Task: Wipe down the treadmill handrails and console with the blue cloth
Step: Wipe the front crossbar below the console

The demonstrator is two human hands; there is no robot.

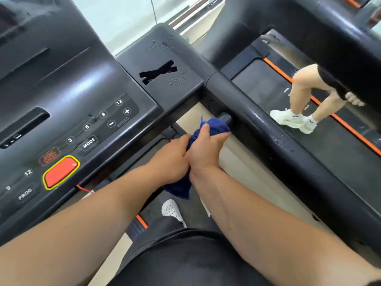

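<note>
Both my hands grip the dark blue cloth (216, 125) just below the console's right corner. My right hand (204, 147) closes around the upper bunch of cloth, which is pressed against a short black grip bar (226, 118) sticking out under the right handrail (274, 137). My left hand (173, 159) clamps the cloth's lower part, whose tail hangs below my wrists. The black console (86, 96) with speed buttons and a red stop button (60, 172) fills the left. Water droplets sit on the console's right wing (165, 58) and on the handrail.
Another person's legs in white shoes (292, 119) stand on the neighbouring treadmill belt (340, 141) at the right. My own white shoe (172, 210) rests on the belt below. A thin red cord (84, 189) hangs from the stop button. A window lies beyond the console.
</note>
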